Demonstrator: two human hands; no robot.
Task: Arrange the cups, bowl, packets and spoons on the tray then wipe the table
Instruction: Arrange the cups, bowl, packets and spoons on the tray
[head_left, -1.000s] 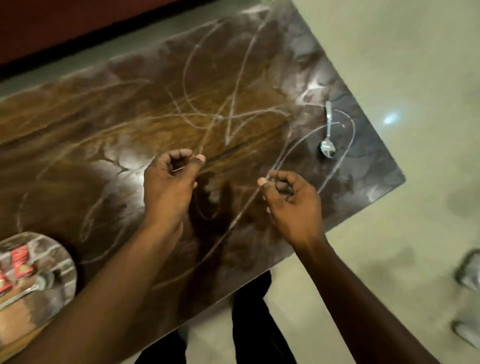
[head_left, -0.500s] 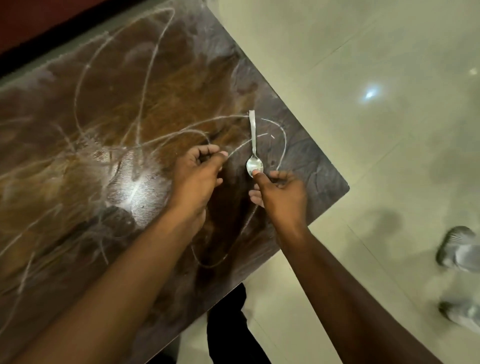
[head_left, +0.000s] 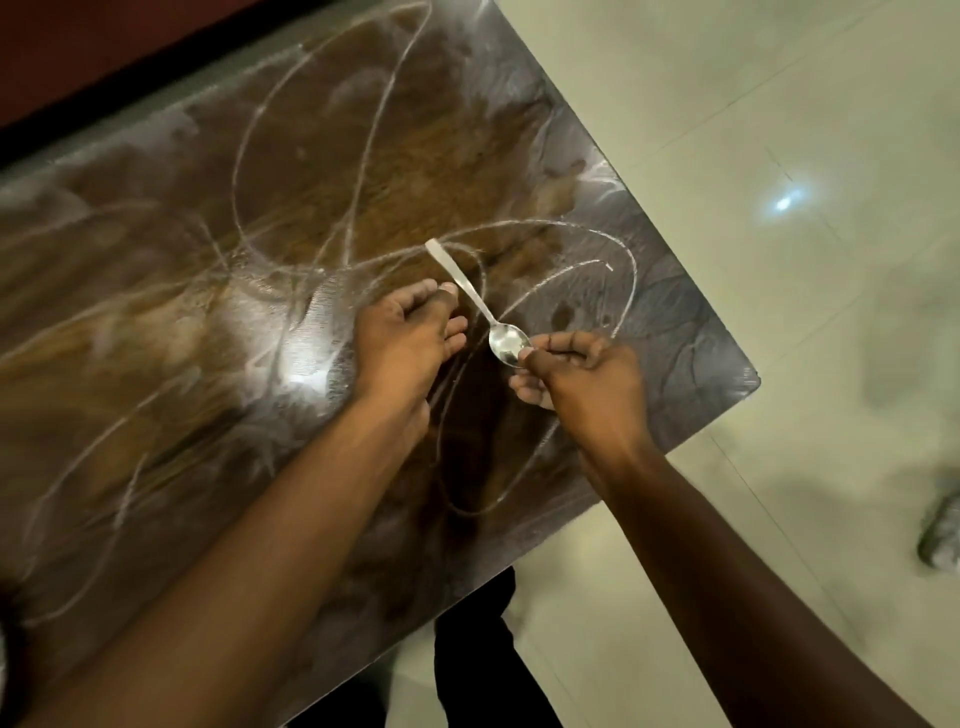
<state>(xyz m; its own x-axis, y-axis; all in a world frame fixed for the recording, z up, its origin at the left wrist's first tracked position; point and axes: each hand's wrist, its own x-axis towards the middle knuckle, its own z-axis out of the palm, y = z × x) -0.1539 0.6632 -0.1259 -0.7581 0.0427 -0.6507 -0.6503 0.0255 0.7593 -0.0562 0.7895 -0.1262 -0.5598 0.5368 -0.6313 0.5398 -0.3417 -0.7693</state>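
A small metal spoon (head_left: 470, 291) hangs just above the dark wooden table (head_left: 218, 291) near its right corner, handle pointing up-left. My right hand (head_left: 587, 384) pinches the spoon's bowl between thumb and forefinger. My left hand (head_left: 402, 338) sits just left of it with curled fingers, its fingertips touching the handle; I cannot tell whether they grip it. The tray, cups, bowl and packets are out of view.
White scribbled lines (head_left: 550, 249) and smears cover the tabletop. The table's right corner (head_left: 748, 379) meets a pale tiled floor. A shoe (head_left: 941, 535) shows at the right edge, and my dark trousers (head_left: 478, 654) stand by the near edge.
My right hand reached the spoon, pinched its bowl and lifted it, swinging the handle left onto my left fingertips. The view shifted right, so the tray left the frame.
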